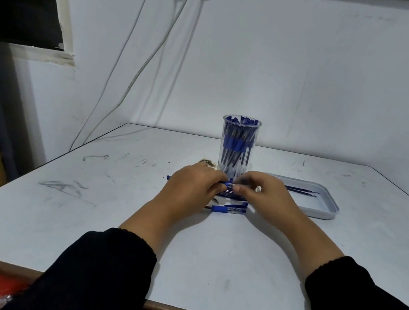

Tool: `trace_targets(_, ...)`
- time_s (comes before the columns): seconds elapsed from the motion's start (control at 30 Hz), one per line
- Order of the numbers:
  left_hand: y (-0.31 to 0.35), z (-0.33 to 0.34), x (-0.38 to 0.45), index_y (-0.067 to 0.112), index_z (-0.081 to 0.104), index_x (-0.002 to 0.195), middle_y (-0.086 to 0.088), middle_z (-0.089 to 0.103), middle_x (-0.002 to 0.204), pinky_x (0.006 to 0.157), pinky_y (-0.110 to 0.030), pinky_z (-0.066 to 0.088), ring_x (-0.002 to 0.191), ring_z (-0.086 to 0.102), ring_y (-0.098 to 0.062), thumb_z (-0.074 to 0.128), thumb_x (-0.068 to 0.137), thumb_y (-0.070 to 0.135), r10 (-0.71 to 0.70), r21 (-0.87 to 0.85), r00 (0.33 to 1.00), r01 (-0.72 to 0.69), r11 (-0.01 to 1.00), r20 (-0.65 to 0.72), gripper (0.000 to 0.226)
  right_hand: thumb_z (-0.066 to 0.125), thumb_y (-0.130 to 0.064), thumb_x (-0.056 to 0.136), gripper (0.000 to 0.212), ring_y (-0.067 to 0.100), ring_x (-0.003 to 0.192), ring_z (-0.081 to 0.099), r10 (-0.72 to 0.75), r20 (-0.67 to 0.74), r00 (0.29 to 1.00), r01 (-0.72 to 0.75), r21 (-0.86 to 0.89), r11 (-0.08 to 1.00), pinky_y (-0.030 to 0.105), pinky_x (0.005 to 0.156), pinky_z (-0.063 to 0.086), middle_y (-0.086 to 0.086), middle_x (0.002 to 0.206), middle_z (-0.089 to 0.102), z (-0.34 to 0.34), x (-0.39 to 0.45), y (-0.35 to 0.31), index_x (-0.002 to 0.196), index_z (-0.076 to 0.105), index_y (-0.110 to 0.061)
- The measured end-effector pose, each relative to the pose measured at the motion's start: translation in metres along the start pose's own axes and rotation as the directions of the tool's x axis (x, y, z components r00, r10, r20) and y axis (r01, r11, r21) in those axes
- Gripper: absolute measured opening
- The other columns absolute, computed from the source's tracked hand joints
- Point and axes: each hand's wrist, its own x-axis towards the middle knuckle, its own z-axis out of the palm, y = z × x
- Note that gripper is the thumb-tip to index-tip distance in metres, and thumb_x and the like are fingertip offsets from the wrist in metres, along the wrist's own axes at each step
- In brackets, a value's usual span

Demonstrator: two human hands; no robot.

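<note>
Both hands meet over the middle of the white table. My left hand and my right hand each pinch an end of one blue pen, held level just above the table. The pen's far end sticks out left of my left hand. Directly behind stands a clear plastic cup packed with several blue pens. More blue pens lie on the table just below my hands, partly hidden by them.
A shallow grey tray lies to the right of my hands, with thin dark refills in it. Cables hang down the wall at the left. The tabletop is scuffed with pen marks. Cardboard and packaging sit beside and below the table's left edge.
</note>
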Motion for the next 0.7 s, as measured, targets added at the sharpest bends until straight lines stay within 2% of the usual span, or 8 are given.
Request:
trace_targets(0.1, -0.001, 0.000, -0.001, 0.018, 0.067, 0.105, 0.000, 0.065, 0.088, 0.061, -0.024, 0.026, 0.081, 0.046, -0.011, 0.053, 0.095, 0.022, -0.001, 0.007, 1.000, 0.001, 1.000, -0.012, 0.017, 0.070, -0.028, 0.087, 0.012, 0.002, 0.080, 0.063, 0.032, 0.009, 0.999, -0.033, 0.116, 0.993, 0.016, 0.072, 0.045, -0.010, 0.083, 0.067, 0.000, -0.001, 0.000, 0.098, 0.067, -0.030)
trace_targets(0.2, -0.002, 0.000, -0.001, 0.018, 0.067, 0.106, 0.001, 0.066, 0.090, 0.061, -0.022, 0.024, 0.079, 0.042, -0.008, 0.054, 0.095, 0.024, -0.002, 0.007, 1.000, 0.002, 1.000, -0.016, 0.018, 0.060, -0.033, 0.093, 0.015, 0.005, 0.085, 0.067, 0.073, 0.008, 0.997, -0.073, 0.129, 0.989, 0.024, 0.079, 0.049, -0.007, 0.087, 0.073, 0.001, 0.001, 0.001, 0.094, 0.072, -0.024)
trace_targets(0.33, 0.000, -0.001, -0.001, 0.020, 0.066, 0.108, 0.002, 0.065, 0.092, 0.062, -0.022, 0.025, 0.079, 0.038, -0.005, 0.050, 0.096, 0.026, -0.014, 0.018, 1.000, 0.013, 1.000, 0.017, 0.021, 0.069, -0.022, 0.088, 0.004, 0.002, 0.080, 0.065, 0.070, -0.026, 0.997, -0.066, 0.147, 0.987, 0.018, 0.072, 0.045, -0.008, 0.082, 0.071, -0.001, 0.001, -0.001, 0.087, 0.072, -0.025)
trace_targets(0.5, 0.001, -0.004, 0.000, 0.022, 0.064, 0.107, 0.004, 0.060, 0.088, 0.062, -0.026, 0.028, 0.079, 0.038, -0.007, 0.044, 0.099, 0.029, -0.061, 0.026, 0.997, 0.060, 0.998, 0.051, 0.023, 0.077, -0.009, 0.079, 0.017, -0.007, 0.063, 0.057, 0.053, -0.076, 0.996, -0.037, 0.193, 0.980, 0.006, 0.059, 0.044, -0.011, 0.071, 0.065, -0.004, 0.000, -0.004, 0.079, 0.072, -0.025)
trace_targets(0.6, 0.003, -0.006, 0.000, 0.022, 0.064, 0.103, 0.009, 0.048, 0.080, 0.061, -0.026, 0.026, 0.079, 0.042, -0.010, 0.041, 0.100, 0.029, -0.087, 0.039, 0.995, 0.085, 0.996, 0.056, 0.024, 0.078, -0.008, 0.077, 0.019, -0.009, 0.062, 0.055, 0.069, -0.114, 0.991, -0.046, 0.189, 0.981, 0.003, 0.059, 0.042, -0.014, 0.067, 0.063, -0.007, 0.001, -0.003, 0.077, 0.072, -0.026)
trace_targets(0.7, 0.003, -0.007, 0.000, 0.020, 0.063, 0.102, 0.009, 0.044, 0.078, 0.059, -0.027, 0.025, 0.077, 0.041, -0.012, 0.040, 0.100, 0.030, -0.120, 0.068, 0.992, 0.117, 0.991, 0.043, 0.025, 0.075, -0.011, 0.081, 0.016, -0.009, 0.063, 0.056, 0.090, -0.110, 0.990, -0.071, 0.164, 0.984, 0.008, 0.062, 0.041, -0.014, 0.069, 0.063, -0.014, 0.002, 0.000, 0.081, 0.073, -0.027)
